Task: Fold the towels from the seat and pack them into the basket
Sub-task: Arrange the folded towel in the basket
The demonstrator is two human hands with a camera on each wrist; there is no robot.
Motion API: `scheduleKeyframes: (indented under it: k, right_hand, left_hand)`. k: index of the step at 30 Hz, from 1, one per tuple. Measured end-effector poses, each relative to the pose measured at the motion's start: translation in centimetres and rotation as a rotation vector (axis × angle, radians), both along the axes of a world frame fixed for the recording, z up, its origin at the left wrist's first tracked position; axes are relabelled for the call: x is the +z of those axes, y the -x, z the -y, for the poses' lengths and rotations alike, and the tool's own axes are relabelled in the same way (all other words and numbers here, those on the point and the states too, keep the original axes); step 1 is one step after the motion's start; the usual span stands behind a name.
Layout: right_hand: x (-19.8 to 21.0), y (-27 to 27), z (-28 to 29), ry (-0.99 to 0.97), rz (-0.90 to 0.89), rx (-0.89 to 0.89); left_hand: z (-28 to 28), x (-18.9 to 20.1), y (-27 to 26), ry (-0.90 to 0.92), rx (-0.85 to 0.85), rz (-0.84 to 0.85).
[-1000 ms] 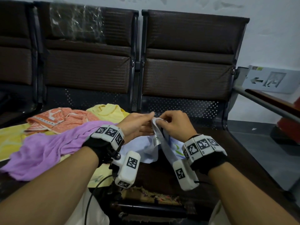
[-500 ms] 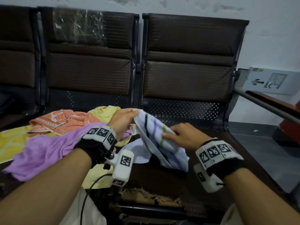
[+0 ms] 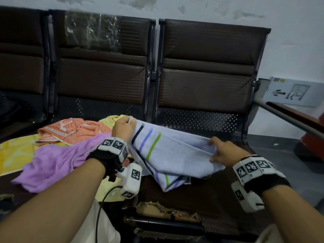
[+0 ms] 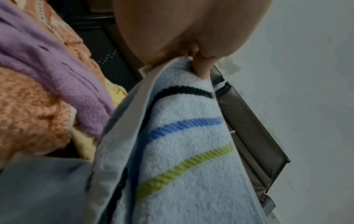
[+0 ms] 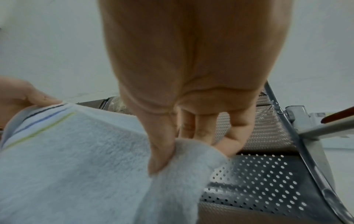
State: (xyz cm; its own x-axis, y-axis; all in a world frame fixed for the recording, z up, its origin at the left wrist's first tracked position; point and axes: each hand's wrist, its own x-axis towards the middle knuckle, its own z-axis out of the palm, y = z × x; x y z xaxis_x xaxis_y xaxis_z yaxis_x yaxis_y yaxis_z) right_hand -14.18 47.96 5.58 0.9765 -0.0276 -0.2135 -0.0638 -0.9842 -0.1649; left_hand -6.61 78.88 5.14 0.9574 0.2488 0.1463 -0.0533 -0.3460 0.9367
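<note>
A pale blue towel [image 3: 175, 153] with black, blue and green stripes hangs stretched between my hands above the right-hand seat [image 3: 201, 195]. My left hand [image 3: 123, 128] pinches its far left corner, and the left wrist view shows the fingers [image 4: 201, 66] clamped on the hem of the towel [image 4: 182, 151]. My right hand [image 3: 219, 151] pinches the right edge; in the right wrist view the thumb [image 5: 162, 151] presses on the towel [image 5: 76, 159]. The towel's lower part lies doubled on the seat. No basket is in view.
A purple towel [image 3: 56, 160], an orange patterned towel [image 3: 73, 130] and yellow towels [image 3: 15, 151] lie heaped on the left seat. Dark chair backs [image 3: 206, 67] stand behind. A metal armrest [image 3: 287, 118] runs at the right. The seat's front edge [image 3: 166, 209] is torn.
My hands have drawn apart, the right one moving rightwards, and the bunched striped towel has opened out into a wide span between them.
</note>
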Motion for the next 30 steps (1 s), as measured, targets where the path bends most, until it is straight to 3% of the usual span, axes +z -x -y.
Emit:
scheduleKeyframes:
  k: [15,20,25,30]
  right_hand:
    - [-0.2,-0.7,0.2,0.019,0.127,-0.111]
    - [-0.7,-0.5,0.7,0.028,0.040,-0.082]
    - [-1.1,-0.3,1.1,0.018,0.117,-0.050]
    - [-0.8,0.1,2.1,-0.117,0.211,-0.201]
  left_hand:
    - [-1.0,-0.7,-0.4,-0.004,0.072,0.097]
    - [-1.5,-1.1,-0.7,-0.207,0.016,0.193]
    - [-1.4,-1.5,-0.4,-0.372,0.006,0.279]
    - [-1.7,-1.1,0.2,-0.471,-0.070,0.319]
